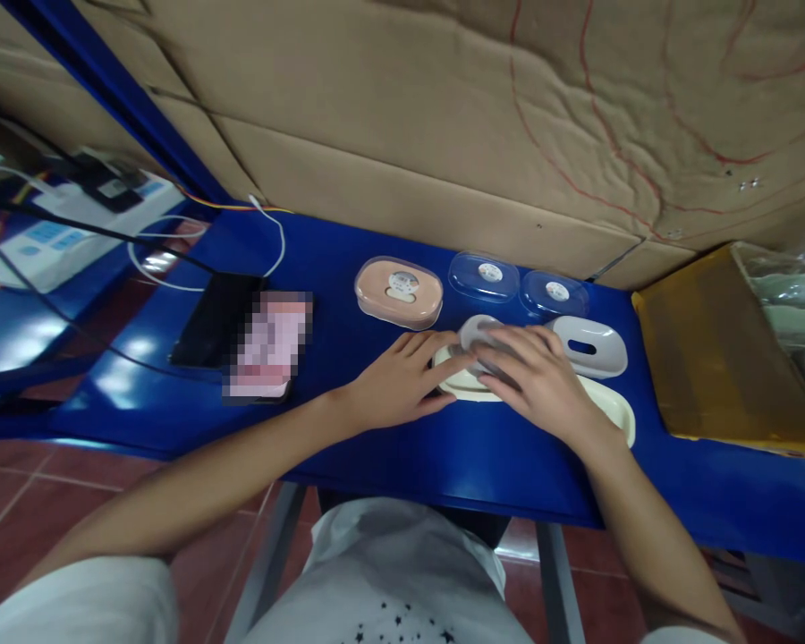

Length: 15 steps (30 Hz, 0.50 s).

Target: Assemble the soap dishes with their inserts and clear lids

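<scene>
My left hand (402,383) grips the left end of a cream oval soap dish (473,390), which lies on the blue table. Above that dish, my right hand (540,380) has its fingers curled over a grey oval piece (478,329), partly hidden and slightly blurred. The left fingertips reach to this piece as well. Beside the right hand lies a whitish oval tray (591,347) with a slot in its middle. A second cream dish (614,411) shows partly from under my right wrist.
Behind the hands are a pink lidded soap dish (399,300) and two clear lids, one left (479,279) and one right (551,295), with round labels. A cardboard box (704,349) stands at right. A phone (272,344), black object (218,317) and cables lie left.
</scene>
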Tool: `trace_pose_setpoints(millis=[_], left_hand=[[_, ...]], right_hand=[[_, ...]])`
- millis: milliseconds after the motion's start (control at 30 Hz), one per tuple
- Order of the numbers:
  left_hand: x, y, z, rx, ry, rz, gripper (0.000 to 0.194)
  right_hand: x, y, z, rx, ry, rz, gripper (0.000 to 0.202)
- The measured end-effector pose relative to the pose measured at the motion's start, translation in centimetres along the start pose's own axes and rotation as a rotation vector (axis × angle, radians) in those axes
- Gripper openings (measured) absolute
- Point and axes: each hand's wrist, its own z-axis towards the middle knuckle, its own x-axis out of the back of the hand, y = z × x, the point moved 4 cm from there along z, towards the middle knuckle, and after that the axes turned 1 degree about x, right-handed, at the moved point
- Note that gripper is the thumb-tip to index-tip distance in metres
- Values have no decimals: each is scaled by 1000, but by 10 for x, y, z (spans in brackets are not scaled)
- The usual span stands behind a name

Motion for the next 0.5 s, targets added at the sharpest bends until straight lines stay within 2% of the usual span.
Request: trace_pose_setpoints(millis=[133,233,400,500], left_hand=[[-2,0,-1,-2,-18,-9,57],[-2,0,-1,-8,4,-26,60],[-1,0,-1,-47,1,-84,61],[0,0,-1,-76,-12,-78,54]], right_hand=[[2,19,-6,-120,-75,16,72],[2,21,-7,-119,-109,75,68],[0,0,-4,-18,-162,175,62],[2,-3,-6,-23,-191,184,66]])
